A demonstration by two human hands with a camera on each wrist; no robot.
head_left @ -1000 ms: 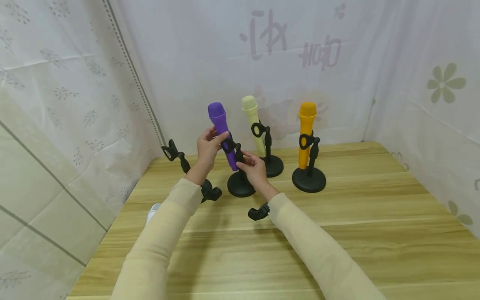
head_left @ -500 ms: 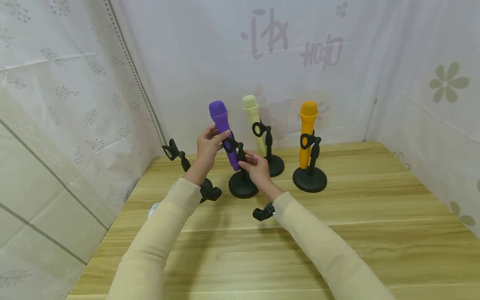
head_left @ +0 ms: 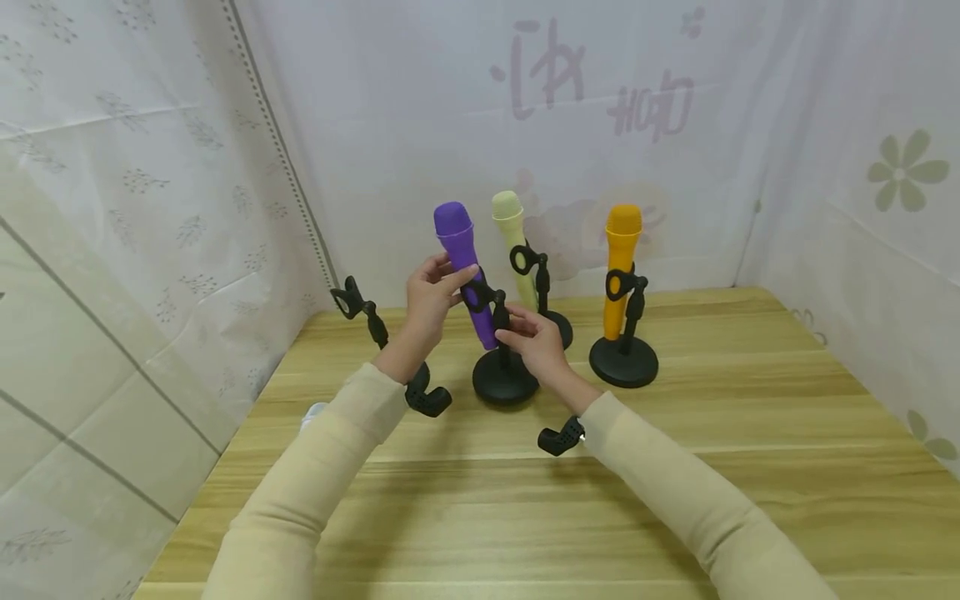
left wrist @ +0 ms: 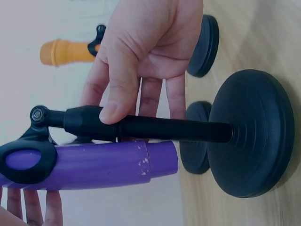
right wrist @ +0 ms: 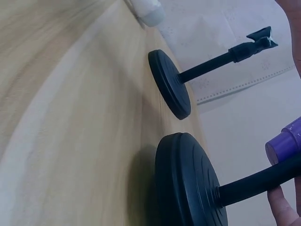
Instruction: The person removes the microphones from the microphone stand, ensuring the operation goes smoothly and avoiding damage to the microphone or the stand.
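A purple microphone leans in the clip of a black desk stand. My left hand grips the microphone's body beside the clip, thumb across the front. Lower down, my right hand pinches the stand's pole just above its round base. In the left wrist view, the right thumb lies along the pole, with the other fingers behind it. The purple microphone's lower end hangs free beside the pole. Only a few fingertips of the right hand show at the edge of the right wrist view.
Behind stands a pale yellow microphone in its stand; an orange microphone in another stands to the right. At left is a stand with an empty clip. A white object lies near it on the wooden table.
The purple microphone and its stand have shifted right and slightly nearer, with both hands moving along. The view has also shifted a little. Both hands keep their hold.
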